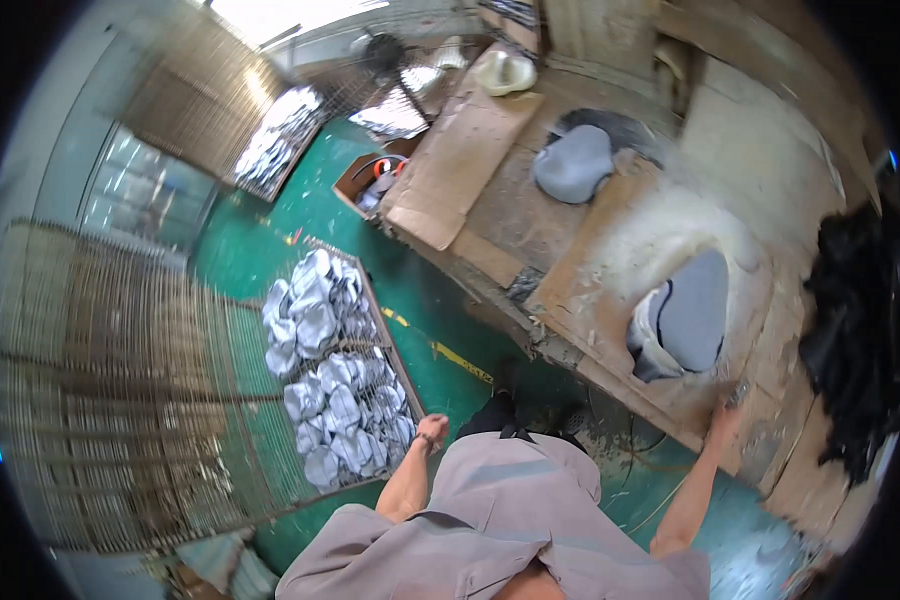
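Note:
My right hand (pixel 723 415) is at the near edge of the cardboard-covered bench, closed around a small metallic thing (pixel 738 394) whose kind I cannot make out. Beyond it lies a large grey rounded cover (pixel 692 312) on a pale, dusty patch, with white and black material (pixel 650 345) along its left side. My left hand (pixel 433 430) hangs low beside my body, fingers curled and nothing visible in them, a dark band at the wrist. It is close to the wire rack cart (pixel 403 385), which carries many silvery-grey rounded pieces (pixel 345 410).
A second grey rounded piece (pixel 574 163) sits farther back on the bench, with a cream-coloured shape (pixel 505 74) beyond. Black cloth (pixel 850 340) is heaped at the right. A cardboard box (pixel 355 180) and another loaded rack (pixel 280 135) stand across the green floor (pixel 260 235).

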### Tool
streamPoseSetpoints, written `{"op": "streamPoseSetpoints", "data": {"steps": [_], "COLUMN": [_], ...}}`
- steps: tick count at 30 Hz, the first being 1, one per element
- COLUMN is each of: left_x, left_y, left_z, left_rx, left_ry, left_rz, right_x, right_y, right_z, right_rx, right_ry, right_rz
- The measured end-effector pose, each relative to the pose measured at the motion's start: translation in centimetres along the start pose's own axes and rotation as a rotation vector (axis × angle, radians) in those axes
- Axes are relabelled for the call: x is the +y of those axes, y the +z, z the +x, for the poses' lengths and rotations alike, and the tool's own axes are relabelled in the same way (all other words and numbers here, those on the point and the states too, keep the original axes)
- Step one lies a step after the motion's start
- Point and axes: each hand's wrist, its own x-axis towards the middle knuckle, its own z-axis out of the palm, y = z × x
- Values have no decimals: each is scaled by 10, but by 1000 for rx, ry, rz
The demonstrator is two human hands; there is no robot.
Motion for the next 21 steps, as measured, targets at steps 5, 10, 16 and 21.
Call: {"op": "streamPoseSetpoints", "data": {"steps": [5,10,16,21], "left_x": [75,65,57,99], "left_y": [14,22,22,3], "left_z": [-19,1,23,66], "left_rx": [117,60,-61,-64], "left_ry": [2,-33,-269,-34], "left_rz": [-291,-156,95,95], "right_x": [39,14,-54,-111], "right_y": [-22,-77,-144,-196], "right_z": [12,-83,-199,-285], "right_rx": [105,243,122,106], "right_ry": [17,-124,-102,-142], "right_rz": [-71,226,400,479]}}
